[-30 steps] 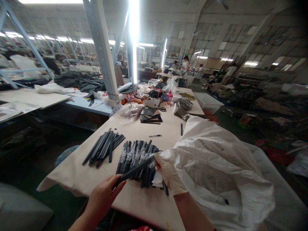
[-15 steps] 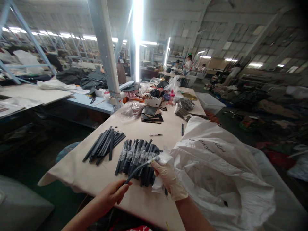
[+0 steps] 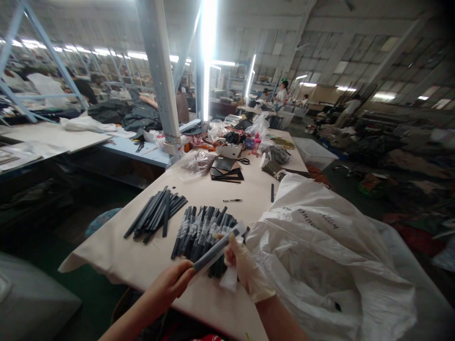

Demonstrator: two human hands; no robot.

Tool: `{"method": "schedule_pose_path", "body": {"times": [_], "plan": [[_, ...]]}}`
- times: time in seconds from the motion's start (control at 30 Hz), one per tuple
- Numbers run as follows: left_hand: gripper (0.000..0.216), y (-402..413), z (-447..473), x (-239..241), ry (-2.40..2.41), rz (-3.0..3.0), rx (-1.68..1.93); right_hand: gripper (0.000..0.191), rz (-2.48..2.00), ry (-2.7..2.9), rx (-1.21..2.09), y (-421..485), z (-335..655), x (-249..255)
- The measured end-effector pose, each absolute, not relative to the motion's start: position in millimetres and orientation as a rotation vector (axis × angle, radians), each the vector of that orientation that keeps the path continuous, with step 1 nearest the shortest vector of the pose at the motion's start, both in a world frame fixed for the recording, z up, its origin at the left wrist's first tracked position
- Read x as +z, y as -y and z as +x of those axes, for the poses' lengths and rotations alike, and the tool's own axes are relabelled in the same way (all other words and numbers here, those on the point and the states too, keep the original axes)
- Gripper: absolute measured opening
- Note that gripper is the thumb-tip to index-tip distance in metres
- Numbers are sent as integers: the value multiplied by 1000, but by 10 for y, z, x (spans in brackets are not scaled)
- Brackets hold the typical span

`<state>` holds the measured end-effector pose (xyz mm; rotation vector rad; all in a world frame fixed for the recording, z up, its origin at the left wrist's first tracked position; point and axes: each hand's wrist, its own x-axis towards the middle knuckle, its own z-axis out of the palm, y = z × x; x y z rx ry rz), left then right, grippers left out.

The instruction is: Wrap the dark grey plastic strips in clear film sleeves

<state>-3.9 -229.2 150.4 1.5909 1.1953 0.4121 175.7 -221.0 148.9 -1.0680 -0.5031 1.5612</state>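
Note:
My bare left hand (image 3: 173,285) pinches the near end of a long black strip (image 3: 216,250). My right hand (image 3: 244,271), in a pale glove, grips the same strip further up, with a scrap of white wrapping hanging from it. Both hands hover over the near part of a beige table (image 3: 135,265). Just behind them lies a pile of wrapped black strips (image 3: 201,232), and left of that a pile of bare black strips (image 3: 156,214). A big white plastic bag (image 3: 320,255) bulges right beside my right hand.
Further up the table lie a pen (image 3: 232,200), flat black pieces (image 3: 224,170), clear bags and small boxes. A grey steel column (image 3: 160,76) rises at the table's left edge. Other tables stand to the left; people work far back, and fabric heaps cover the floor on the right.
The strip, bent half a second ago, is now straight and shows pale wrapping along it. My left hand has closed higher on its near end; the right hand has shifted slightly.

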Motion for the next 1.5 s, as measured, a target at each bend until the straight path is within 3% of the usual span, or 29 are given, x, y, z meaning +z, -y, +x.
{"method": "schedule_pose_path", "body": {"times": [0.17, 0.37, 0.77, 1.07, 1.23, 1.33, 1.5], "plan": [[32, 2167, 174, 1519, -1308, 1667, 584, 35, -1101, 405, 1516, 2142, 1622, 1379], [32, 2121, 157, 1410, -1305, 1676, 476, 43, -1005, 415, 1556, 2086, 1741, 1311], [34, 1239, 531, 819, -1669, 1960, 387, 33, -1021, 42, 1561, 1655, 2175, 640], [30, 1417, 622, 1052, -1339, 1726, 370, 39, -1037, 204, 1509, 1643, 2150, 715], [26, 1582, 547, 1194, -1328, 1477, 586, 52, -1007, 322, 1646, 1734, 1982, 944], [26, 1664, 460, 1268, -1370, 1528, 621, 44, -1065, 356, 1778, 1809, 1772, 931], [45, 1455, 147, 1153, -1378, 1794, 505, 36, -1205, 320, 1664, 1799, 1607, 796]]}}
